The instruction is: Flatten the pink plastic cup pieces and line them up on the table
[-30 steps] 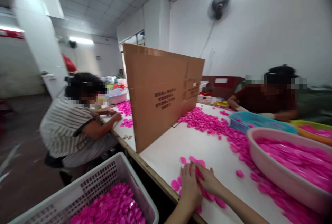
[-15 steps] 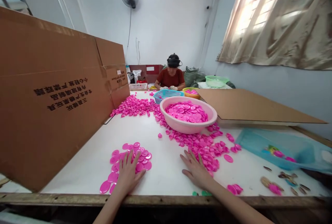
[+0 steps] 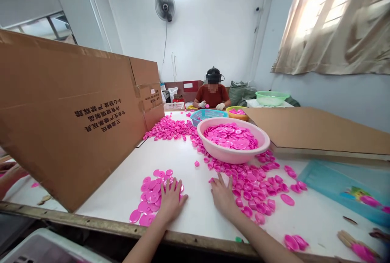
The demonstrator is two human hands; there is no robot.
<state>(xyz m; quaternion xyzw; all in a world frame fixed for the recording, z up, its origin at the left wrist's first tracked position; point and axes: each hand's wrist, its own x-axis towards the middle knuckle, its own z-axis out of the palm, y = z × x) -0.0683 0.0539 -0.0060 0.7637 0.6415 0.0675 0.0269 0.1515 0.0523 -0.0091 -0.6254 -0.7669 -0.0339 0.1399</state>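
My left hand (image 3: pixel 171 199) lies flat with fingers spread on the right edge of a small flat patch of pink plastic discs (image 3: pixel 150 198) near the table's front edge. My right hand (image 3: pixel 223 196) rests palm down, fingers apart, at the left edge of a larger scatter of pink discs (image 3: pixel 256 186). Neither hand grips anything. Behind the scatter stands a pink basin (image 3: pixel 232 153) full of the same discs.
A tall cardboard sheet (image 3: pixel 73 113) stands on the left of the white table (image 3: pixel 198 218). A flat cardboard sheet (image 3: pixel 317 131) lies at right, a blue tray (image 3: pixel 335 182) below it. A person in a red shirt (image 3: pixel 212 94) works at the far end beside blue and yellow baskets.
The view swung right from the crate and a seated worker to the table. My hands, together a second ago, have parted, the left onto the small patch, the right onto the larger scatter.
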